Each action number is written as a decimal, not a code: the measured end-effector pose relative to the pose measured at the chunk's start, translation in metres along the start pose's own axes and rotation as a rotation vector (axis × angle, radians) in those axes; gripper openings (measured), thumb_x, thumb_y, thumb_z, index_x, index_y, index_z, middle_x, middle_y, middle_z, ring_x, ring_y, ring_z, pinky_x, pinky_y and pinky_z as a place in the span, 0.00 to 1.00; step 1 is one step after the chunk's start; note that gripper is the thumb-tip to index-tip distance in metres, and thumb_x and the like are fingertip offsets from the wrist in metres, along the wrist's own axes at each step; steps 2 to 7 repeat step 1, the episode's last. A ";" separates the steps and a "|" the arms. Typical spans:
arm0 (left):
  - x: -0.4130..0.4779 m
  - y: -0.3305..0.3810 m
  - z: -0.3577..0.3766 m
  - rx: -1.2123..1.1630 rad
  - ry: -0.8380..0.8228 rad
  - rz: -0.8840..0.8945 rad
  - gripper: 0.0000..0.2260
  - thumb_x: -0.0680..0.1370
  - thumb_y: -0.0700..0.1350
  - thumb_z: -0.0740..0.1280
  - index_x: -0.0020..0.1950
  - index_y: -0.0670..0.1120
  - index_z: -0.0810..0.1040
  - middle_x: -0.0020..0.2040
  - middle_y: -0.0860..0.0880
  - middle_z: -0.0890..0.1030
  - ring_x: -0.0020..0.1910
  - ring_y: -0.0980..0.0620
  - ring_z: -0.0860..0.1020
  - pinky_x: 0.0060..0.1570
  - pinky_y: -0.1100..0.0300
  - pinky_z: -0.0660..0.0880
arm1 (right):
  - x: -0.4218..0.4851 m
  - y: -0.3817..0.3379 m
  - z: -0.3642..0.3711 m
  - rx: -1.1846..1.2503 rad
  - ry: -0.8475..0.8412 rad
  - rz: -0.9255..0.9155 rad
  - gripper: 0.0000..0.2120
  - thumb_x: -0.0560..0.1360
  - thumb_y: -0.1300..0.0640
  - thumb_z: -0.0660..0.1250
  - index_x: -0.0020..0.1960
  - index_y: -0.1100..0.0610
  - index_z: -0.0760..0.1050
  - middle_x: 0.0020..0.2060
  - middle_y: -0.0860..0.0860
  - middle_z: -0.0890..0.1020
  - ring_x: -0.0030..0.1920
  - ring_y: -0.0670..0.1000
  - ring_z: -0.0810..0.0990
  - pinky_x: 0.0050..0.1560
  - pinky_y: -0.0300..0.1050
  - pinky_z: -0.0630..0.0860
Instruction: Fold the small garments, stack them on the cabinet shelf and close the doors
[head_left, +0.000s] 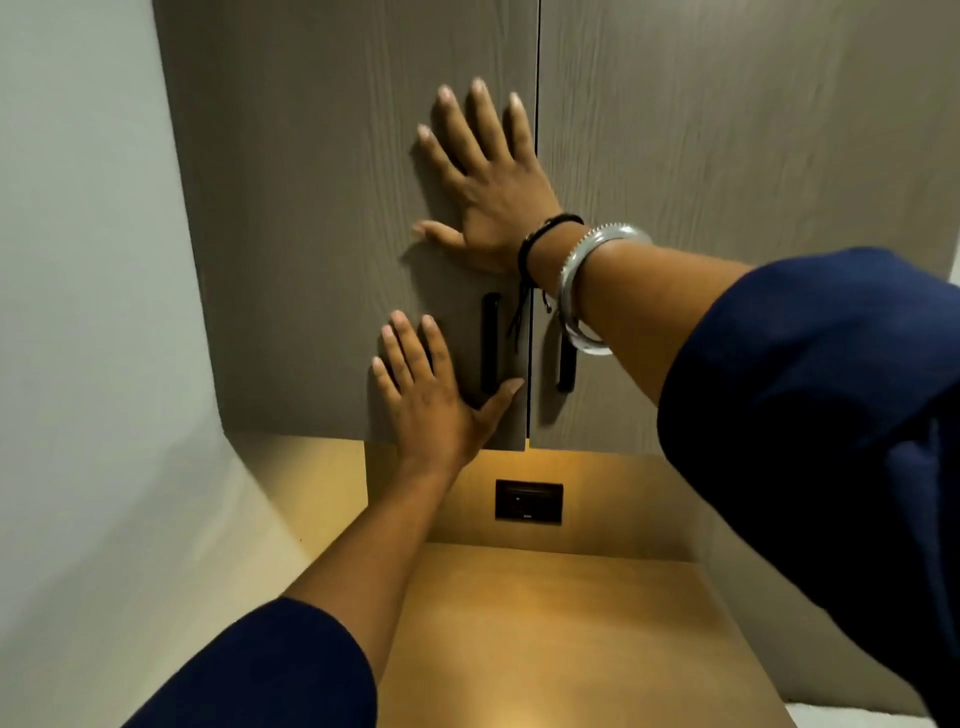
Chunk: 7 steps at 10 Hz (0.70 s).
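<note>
Two grey wood-grain cabinet doors fill the upper view: the left door (311, 208) and the right door (727, 156), with a thin dark gap between them. Each carries a black vertical handle, the left handle (490, 343) and the right handle (566, 369). My right hand (483, 182) lies flat, fingers spread, high on the left door near the gap. My left hand (431, 395) presses flat on the same door's lower corner, thumb beside the left handle. Both hands hold nothing. The shelf and garments are hidden behind the doors.
Below the cabinet sits a lit wooden countertop (545, 649) with a wooden back panel holding a black socket plate (529, 500). A pale wall (78, 312) runs along the left. A grey side panel (779, 597) rises on the right.
</note>
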<state>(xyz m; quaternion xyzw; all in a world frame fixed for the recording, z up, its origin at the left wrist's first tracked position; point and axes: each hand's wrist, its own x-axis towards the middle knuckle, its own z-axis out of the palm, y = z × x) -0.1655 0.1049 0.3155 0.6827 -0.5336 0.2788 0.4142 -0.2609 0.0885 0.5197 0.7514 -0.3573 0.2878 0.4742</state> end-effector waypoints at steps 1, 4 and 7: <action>-0.006 -0.010 -0.014 0.009 -0.065 0.087 0.51 0.69 0.79 0.48 0.79 0.45 0.40 0.79 0.38 0.39 0.78 0.40 0.39 0.75 0.37 0.42 | -0.020 -0.006 -0.013 0.187 -0.082 0.033 0.42 0.75 0.29 0.48 0.80 0.52 0.43 0.79 0.59 0.42 0.78 0.64 0.40 0.75 0.67 0.39; -0.006 -0.010 -0.014 0.009 -0.065 0.087 0.51 0.69 0.79 0.48 0.79 0.45 0.40 0.79 0.38 0.39 0.78 0.40 0.39 0.75 0.37 0.42 | -0.020 -0.006 -0.013 0.187 -0.082 0.033 0.42 0.75 0.29 0.48 0.80 0.52 0.43 0.79 0.59 0.42 0.78 0.64 0.40 0.75 0.67 0.39; -0.006 -0.010 -0.014 0.009 -0.065 0.087 0.51 0.69 0.79 0.48 0.79 0.45 0.40 0.79 0.38 0.39 0.78 0.40 0.39 0.75 0.37 0.42 | -0.020 -0.006 -0.013 0.187 -0.082 0.033 0.42 0.75 0.29 0.48 0.80 0.52 0.43 0.79 0.59 0.42 0.78 0.64 0.40 0.75 0.67 0.39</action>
